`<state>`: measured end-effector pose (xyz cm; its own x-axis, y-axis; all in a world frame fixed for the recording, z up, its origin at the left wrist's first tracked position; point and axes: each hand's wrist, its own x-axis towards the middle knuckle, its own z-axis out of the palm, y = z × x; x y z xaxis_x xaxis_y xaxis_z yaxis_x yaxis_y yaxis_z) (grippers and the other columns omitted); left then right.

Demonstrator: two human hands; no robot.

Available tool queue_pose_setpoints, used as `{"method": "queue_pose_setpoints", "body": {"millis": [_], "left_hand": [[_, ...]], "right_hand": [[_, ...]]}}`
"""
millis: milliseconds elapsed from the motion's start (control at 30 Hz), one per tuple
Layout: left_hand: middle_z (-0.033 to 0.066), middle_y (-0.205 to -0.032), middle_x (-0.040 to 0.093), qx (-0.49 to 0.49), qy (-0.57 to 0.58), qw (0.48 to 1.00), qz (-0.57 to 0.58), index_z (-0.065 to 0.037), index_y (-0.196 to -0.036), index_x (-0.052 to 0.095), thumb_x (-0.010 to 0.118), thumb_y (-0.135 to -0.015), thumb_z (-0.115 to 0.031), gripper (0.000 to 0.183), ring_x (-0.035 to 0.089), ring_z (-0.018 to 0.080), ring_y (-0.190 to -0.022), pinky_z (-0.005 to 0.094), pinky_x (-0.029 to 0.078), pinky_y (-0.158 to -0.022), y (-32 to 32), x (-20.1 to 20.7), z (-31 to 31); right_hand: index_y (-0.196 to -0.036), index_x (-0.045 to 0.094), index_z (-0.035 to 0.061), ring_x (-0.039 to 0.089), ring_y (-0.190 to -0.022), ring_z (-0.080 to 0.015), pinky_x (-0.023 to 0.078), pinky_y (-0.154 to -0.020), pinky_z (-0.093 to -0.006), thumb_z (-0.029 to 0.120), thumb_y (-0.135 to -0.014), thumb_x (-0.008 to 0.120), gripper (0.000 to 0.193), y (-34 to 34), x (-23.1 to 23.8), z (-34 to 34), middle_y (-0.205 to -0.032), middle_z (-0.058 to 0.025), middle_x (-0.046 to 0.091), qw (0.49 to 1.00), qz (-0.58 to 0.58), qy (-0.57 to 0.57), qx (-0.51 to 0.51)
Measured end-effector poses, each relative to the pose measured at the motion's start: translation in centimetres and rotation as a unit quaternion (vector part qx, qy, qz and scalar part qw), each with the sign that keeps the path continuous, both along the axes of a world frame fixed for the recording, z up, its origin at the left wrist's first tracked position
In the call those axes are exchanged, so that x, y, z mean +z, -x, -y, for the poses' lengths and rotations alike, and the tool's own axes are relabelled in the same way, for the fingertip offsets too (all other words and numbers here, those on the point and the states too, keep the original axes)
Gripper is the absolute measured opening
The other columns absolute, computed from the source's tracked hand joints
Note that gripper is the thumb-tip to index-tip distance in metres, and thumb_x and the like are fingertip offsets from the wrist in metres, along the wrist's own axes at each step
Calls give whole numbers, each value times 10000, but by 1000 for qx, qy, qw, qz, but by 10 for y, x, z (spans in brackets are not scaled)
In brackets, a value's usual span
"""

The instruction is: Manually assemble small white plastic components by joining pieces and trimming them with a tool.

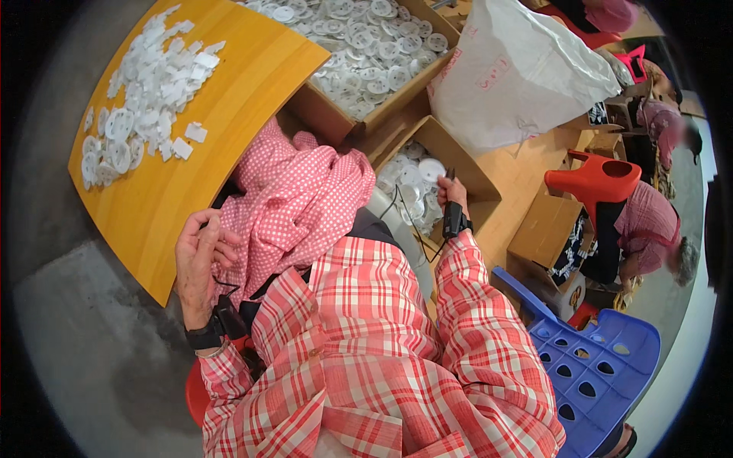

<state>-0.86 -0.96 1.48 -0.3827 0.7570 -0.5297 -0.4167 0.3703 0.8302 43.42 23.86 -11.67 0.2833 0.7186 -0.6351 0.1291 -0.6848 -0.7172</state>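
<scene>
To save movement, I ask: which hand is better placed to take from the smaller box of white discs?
Probably the right hand: it is at that box, while the left hand is near the pink cloth.

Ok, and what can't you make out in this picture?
All in the head view:
Right hand: too small to tell whether it holds the white disc beside it.
Left hand: its curl hides whether anything is pinched.
Large carton: far end cut off by the upper edge.
White bag: its sides hide any contents.
Dotted cloth: its folds hide what's underneath.
</scene>
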Motion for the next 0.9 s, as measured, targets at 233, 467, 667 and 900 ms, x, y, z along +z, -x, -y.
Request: {"method": "queue_pose_setpoints", "body": {"millis": [233, 467, 667, 900], "left_hand": [[66, -752, 631, 4, 3, 1000, 9, -26, -1070, 535, 521, -943, -231, 241, 524, 56, -539, 163, 405, -480, 2, -3, 8], [66, -743, 627, 8, 0, 1000, 4, -26, -1074, 533, 525, -941, -236, 249, 522, 53, -539, 162, 402, -482, 1, -1, 3], [45, -736, 619, 21, 17, 1000, 8, -37, -1076, 524, 529, -937, -239, 245, 537, 56, -538, 159, 401, -465, 4, 1, 8], [38, -739, 612, 78, 34, 994, -65, -44, -1018, 558, 562, -919, -255, 233, 535, 61, -580, 193, 418, -507, 25, -18, 11]], "right_hand": [[-709, 518, 112, 341, -400, -68, 231, -330, -242, 199, -854, 602, 189, -18, -62, 27, -556, 39, 436, 988, 8, 156, 18], [-945, 640, 47, 378, -444, -70, 267, -421, -225, 121, -772, 657, 189, -12, -75, 44, -662, -26, 621, 994, 109, -7, -7], [-1103, 645, 65, 527, -654, -99, 409, -594, -235, 167, -737, 662, 381, 7, -87, 51, -710, 8, 625, 899, 228, -41, 371], [-1084, 618, 20, 510, -636, -108, 404, -558, -244, 94, -800, 600, 294, 14, -88, 38, -801, 1, 628, 944, 83, -27, 317]]}}
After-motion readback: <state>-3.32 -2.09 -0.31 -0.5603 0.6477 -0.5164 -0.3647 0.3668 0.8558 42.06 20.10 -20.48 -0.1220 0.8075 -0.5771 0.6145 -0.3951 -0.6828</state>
